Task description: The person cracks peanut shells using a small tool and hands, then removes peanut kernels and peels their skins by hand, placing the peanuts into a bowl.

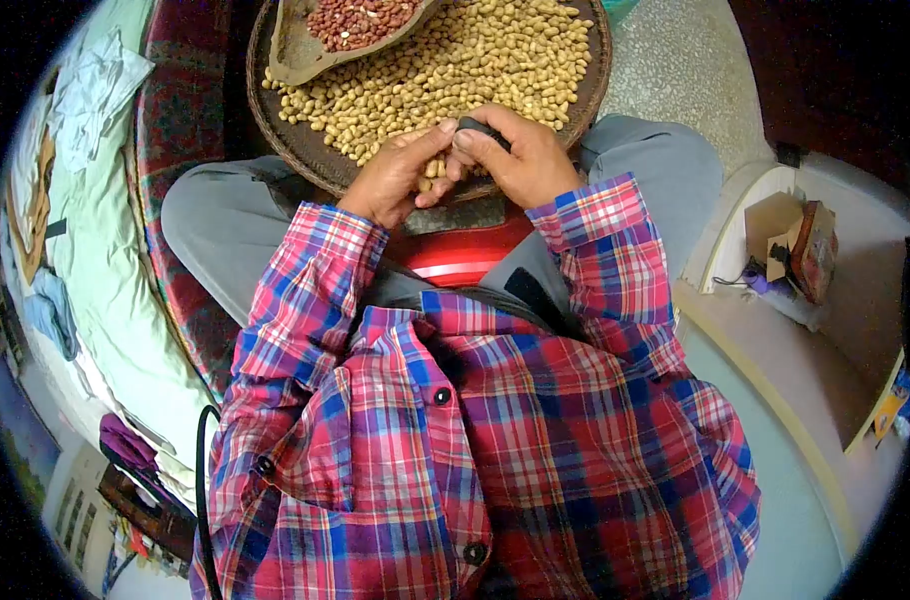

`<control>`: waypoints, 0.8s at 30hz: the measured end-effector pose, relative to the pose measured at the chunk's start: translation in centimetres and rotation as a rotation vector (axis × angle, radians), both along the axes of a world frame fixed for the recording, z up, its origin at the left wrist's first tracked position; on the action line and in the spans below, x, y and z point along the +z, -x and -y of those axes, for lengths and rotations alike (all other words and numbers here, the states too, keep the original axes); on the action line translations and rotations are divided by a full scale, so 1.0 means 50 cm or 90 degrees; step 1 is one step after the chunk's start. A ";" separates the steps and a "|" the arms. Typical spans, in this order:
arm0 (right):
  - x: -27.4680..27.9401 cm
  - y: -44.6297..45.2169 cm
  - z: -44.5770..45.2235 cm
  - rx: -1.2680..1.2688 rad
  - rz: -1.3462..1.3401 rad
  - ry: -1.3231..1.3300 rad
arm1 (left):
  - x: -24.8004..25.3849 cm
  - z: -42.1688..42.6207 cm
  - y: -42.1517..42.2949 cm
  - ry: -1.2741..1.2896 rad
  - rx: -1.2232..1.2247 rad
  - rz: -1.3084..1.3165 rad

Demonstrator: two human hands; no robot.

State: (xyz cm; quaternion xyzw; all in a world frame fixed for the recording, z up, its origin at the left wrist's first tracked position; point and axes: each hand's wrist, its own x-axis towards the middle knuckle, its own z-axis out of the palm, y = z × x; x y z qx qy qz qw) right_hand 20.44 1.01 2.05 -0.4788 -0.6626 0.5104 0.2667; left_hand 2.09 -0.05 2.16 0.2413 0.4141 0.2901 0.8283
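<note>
Left hand (400, 178)'s got some peanuts (434, 172) cupped, right hand (531, 160)'s grip is snug on a black tool (484, 130), both by the basket (310, 165).

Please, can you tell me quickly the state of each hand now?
Left hand: curled closed, holding a few unshelled peanuts.
Right hand: closed, gripping a small black object; what it is cannot be told.

Red-and-blue plaid shirt (575, 430) with dark round buttons (442, 396); grey trousers (660, 160).
</note>
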 end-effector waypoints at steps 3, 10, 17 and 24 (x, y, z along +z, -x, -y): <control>-0.009 0.001 -0.001 -0.001 -0.010 0.005 | -0.002 0.001 -0.006 0.015 0.030 0.016; -0.002 -0.005 -0.001 -0.021 0.049 -0.044 | -0.027 -0.003 0.000 0.102 0.168 0.060; 0.006 0.005 0.006 -0.012 0.141 -0.103 | -0.023 0.000 -0.005 0.064 0.175 0.053; 0.010 0.011 0.012 -0.006 0.231 -0.177 | -0.030 0.003 -0.008 0.041 0.141 0.043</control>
